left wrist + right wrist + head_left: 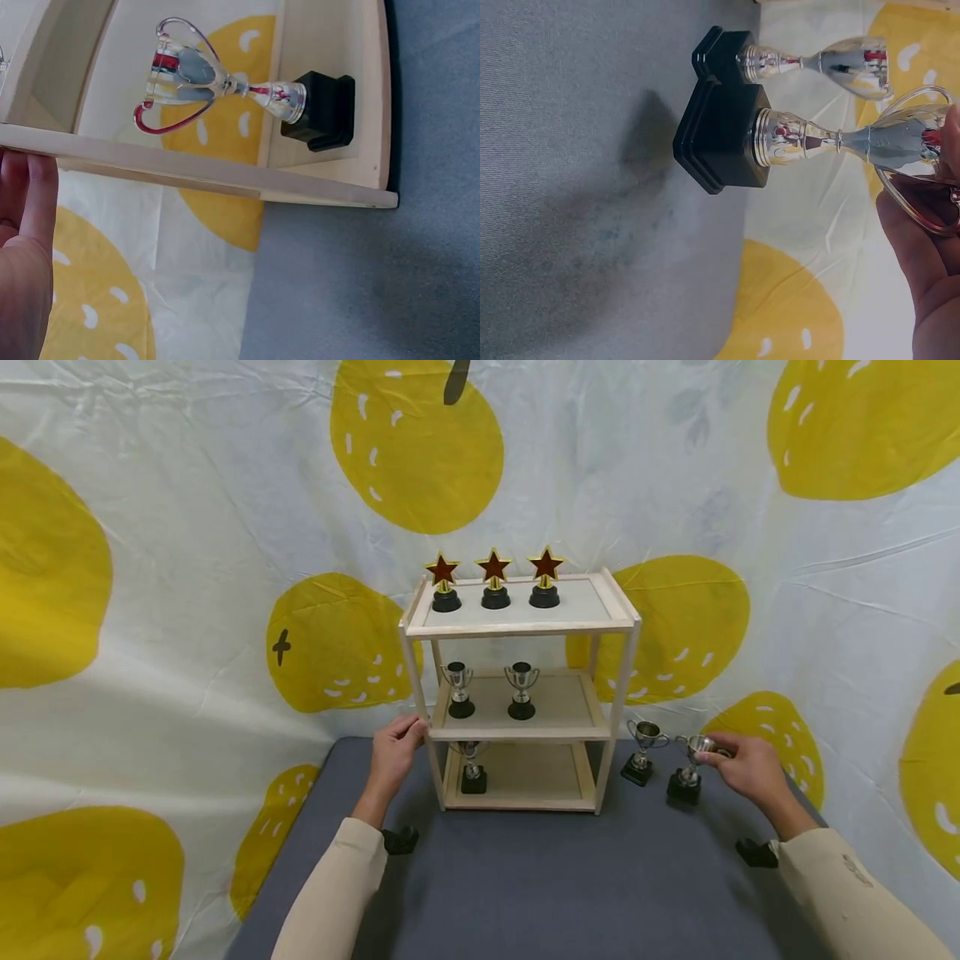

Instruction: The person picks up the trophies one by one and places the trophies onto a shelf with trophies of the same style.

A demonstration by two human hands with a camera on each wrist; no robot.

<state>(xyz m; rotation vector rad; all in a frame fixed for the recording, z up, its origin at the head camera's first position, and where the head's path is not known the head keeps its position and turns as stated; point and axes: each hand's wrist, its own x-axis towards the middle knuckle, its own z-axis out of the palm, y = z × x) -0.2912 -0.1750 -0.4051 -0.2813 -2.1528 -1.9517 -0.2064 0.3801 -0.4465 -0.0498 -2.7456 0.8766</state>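
A silver trophy cup (686, 770) with a square black base is held by my right hand (750, 768), the fingers at its bowl and handle. Whether its base touches the table cannot be told. Just left of it stands a similar trophy cup (642, 752); the right wrist view shows both close together. With my left hand (395, 756) I grip the left front post of a three-tier wooden shelf (517, 734), near the middle tier. On the bottom tier, a square-based trophy cup (259, 94) stands toward the left, its top partly hidden in the head view.
Three star trophies (495, 581) line the top tier. Two round-based silver cups (521, 692) stand on the middle tier, left and centre. The shelf is on a grey-blue table (570, 885), before a fruit-patterned cloth (225, 510).
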